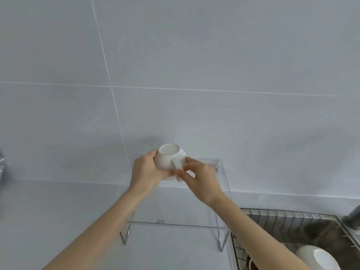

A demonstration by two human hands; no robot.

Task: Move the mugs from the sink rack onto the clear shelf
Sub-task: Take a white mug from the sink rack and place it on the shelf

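Above the shelf, both hands (left, right) clasp mug.

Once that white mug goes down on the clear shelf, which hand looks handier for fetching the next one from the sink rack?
Probably the right hand. The sink rack and the other white mug lie on its side, under the right forearm. The left hand cups the held mug over the clear shelf, farther away.
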